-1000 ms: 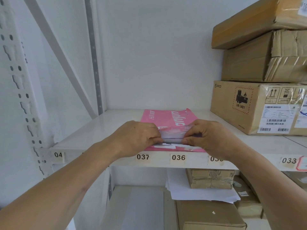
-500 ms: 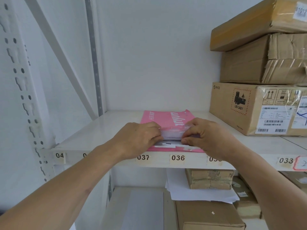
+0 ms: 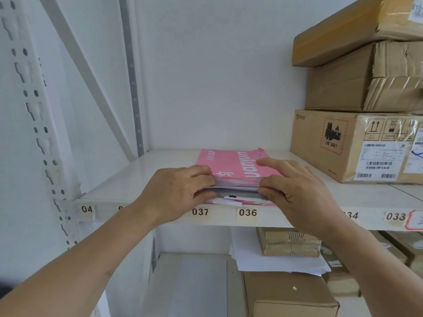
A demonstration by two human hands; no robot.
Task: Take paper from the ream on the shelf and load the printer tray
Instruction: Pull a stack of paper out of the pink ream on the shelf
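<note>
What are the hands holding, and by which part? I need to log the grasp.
Both the left hand and right hand pinch the pink ream at its open near end.

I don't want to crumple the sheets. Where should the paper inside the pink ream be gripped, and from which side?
Grip the white paper at the open front end of the pink ream, coming from the shelf's front edge, probably pinching both near corners. The ream lies flat, opening facing you; left hand and right hand sit there.

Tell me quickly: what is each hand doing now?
Left hand: closed on the near left end of the ream, pinching it.
Right hand: thumb and fingers gripping the ream's near right end, index finger resting on top.
</note>
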